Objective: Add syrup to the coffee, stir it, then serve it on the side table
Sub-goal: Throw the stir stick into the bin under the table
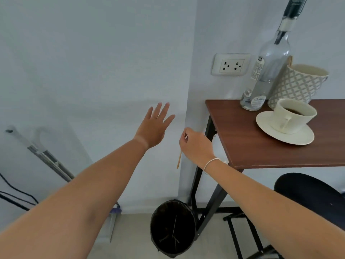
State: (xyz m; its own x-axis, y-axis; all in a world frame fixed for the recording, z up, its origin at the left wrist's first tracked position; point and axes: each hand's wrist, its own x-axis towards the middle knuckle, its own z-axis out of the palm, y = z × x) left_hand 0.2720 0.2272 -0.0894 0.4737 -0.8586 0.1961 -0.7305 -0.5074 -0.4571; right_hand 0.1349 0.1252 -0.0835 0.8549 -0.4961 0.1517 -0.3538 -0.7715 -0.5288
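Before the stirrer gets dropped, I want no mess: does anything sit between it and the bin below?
Nothing visible does. The right hand pinches the wooden stirrer in open air beside the table edge, and the black bin stands open on the floor below, roughly underneath it. The left hand is spread, off to the side.

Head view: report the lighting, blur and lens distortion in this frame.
Head view: soft, even daylight, with no hard shadows on the wall. Wide-angle distortion tilts the syrup bottle and patterned cup and stretches both forearms. The open left hand looks slightly soft. The right hand pinches a wooden stir stick above the bin, whose inside is nearly black. The coffee cup is reasonably sharp.
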